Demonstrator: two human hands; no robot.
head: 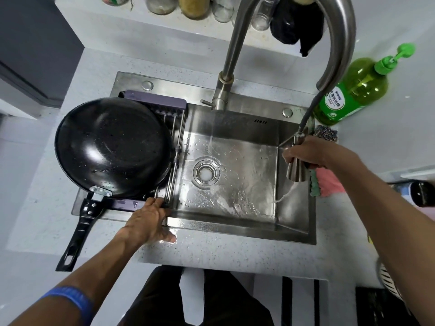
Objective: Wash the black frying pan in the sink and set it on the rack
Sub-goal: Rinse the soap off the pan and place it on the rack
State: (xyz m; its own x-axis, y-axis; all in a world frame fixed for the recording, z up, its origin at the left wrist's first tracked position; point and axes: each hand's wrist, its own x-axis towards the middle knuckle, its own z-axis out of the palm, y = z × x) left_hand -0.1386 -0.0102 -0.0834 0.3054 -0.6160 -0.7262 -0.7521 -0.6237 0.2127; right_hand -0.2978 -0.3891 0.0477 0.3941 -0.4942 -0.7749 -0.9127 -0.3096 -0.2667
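Your left hand [150, 220] lies at the near left corner of the sink [294, 234], palm down on the wet desk [211, 252]. Its fingers [156, 203] reach forward and curl over the near ends of the rack [175, 147] rods, and the thumb lies flat on the desk beside the sink's near rim. A blue band [70, 300] circles that forearm. Your right arm comes in from the right of the sink, and your right hand [306, 152] is wrapped round the pulled-out spray head [297, 171] above the sink's right wall, nozzle pointing down. A thin stream of water runs down that wall, and the sink floor is wet around the drain [206, 171].

The black frying pan [113, 147] sits upside down on the rack over the left part of the sink, dotted with drops; its handle [77, 229] sticks out past the sink's near left corner, over the desk. The open basin right of the rack holds nothing but water. On the desk right of the sink lie a pink and green cloth [326, 183] and a scouring pad [326, 134]. The faucet [235, 48] arches up from the sink's far rim, with a green soap bottle [350, 90] at the sink's far right corner and jars [193, 7] on a ledge behind it.
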